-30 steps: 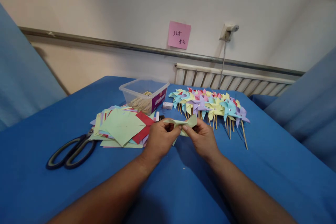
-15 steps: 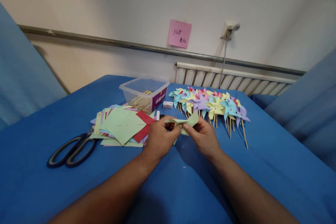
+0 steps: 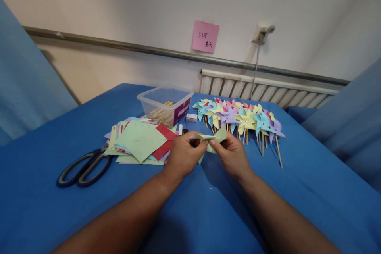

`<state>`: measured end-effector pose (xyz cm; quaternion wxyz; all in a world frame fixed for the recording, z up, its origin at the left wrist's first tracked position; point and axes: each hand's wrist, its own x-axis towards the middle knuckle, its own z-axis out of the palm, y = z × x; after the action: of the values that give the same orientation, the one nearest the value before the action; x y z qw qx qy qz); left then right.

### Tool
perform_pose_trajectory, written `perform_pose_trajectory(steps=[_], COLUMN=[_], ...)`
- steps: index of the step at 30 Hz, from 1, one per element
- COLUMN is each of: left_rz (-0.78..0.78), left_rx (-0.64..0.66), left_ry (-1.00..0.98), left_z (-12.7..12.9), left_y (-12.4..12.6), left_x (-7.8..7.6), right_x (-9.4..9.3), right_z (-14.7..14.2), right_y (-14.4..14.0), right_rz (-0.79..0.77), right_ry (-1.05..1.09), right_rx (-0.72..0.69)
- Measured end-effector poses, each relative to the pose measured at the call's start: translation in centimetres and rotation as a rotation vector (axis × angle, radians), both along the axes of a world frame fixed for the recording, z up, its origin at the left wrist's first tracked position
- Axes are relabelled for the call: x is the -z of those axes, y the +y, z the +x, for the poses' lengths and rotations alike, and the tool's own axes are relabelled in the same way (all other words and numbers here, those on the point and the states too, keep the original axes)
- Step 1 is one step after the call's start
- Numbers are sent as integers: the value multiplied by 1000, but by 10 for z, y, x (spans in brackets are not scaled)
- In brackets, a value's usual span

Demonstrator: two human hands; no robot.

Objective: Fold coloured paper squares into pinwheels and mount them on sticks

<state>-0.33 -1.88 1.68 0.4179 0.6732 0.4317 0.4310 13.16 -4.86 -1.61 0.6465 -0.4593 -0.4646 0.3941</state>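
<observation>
Between my two hands is a pale green paper pinwheel [image 3: 219,135], its corners bent in toward the middle. My left hand [image 3: 186,152] pinches its left side, thumb near the centre. From the other side my right hand [image 3: 232,152] grips it, with the thumb pressed on the middle. Fingers cover much of the folds. Left of my hands lies a stack of cut paper squares [image 3: 139,141], a green one and a red one on top. Finished pinwheels on sticks [image 3: 245,121] lie in rows beyond my right hand.
Black-handled scissors [image 3: 85,168] lie left of the paper, blades partly under it. A clear plastic tub [image 3: 166,107] holds wooden sticks, with a small white box [image 3: 191,118] beside it. Behind the blue-covered table [image 3: 44,206] are a metal rail [image 3: 143,49] and a radiator [image 3: 229,83].
The whole view has shifted slightly. Both hands still hold the green paper pinwheel in nearly the same pose; nothing was let go or picked up.
</observation>
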Motion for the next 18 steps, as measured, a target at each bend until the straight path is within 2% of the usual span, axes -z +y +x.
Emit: perform_pose_trajectory(steps=[9, 14, 18], left_rz=[-25, -139, -178], left_rx=[44, 92, 85], left_ry=[-54, -158, -163], left_z=[0, 2, 2], left_y=[-1, 1, 3], left_x=[2, 1, 1], right_x=[-4, -7, -5], right_z=[-3, -3, -3], right_y=[-2, -1, 1], right_rz=[5, -6, -31], right_ry=[105, 169, 188], right_rx=[-16, -41, -40])
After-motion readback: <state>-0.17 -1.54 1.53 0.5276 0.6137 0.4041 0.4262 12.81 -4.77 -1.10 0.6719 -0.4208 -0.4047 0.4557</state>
